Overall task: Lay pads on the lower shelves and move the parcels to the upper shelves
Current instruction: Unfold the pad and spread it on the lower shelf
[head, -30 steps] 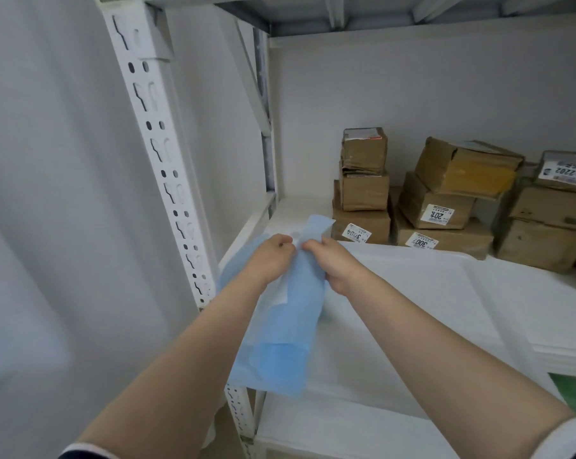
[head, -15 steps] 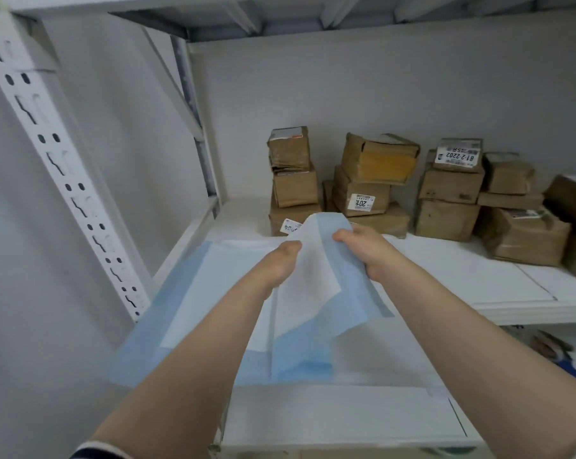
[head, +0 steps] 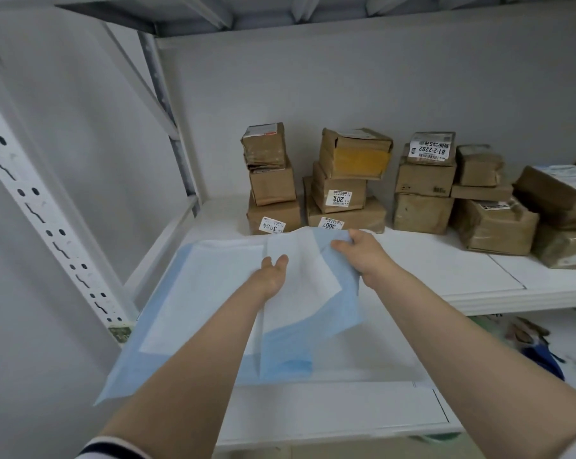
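One view only, head camera.

Several brown cardboard parcels (head: 343,190) stand in stacks along the back of the white shelf board (head: 445,260), against the grey wall. Some carry white labels. The stacks run from about mid-shelf off to the right edge of the picture.

Blue-bordered white pad (head: 207,293) lies half unfolded on the left part of the board. Its left half is flat. Its right half is a raised flap.

Right hand (head: 362,256) pinches the flap's far blue corner, fingers curled over it and thumb beneath.

Left hand (head: 272,273) rests on the pad at the fold line with its fingers reaching forward. Whether it grips cannot be told.

Obstructions: the flap's far edge sits just in front of the bottom labelled parcels; contact cannot be told. The white perforated steel upright (head: 41,220) stands at the left front, and the grey underside of the next shelf (head: 214,11) closes the top.

Edges: the pad's near-left corner juts past the board's left edge, in front of the upright. Bare board lies right of the pad and along the front edge. Blurred clutter (head: 538,346) shows on a lower level at right.
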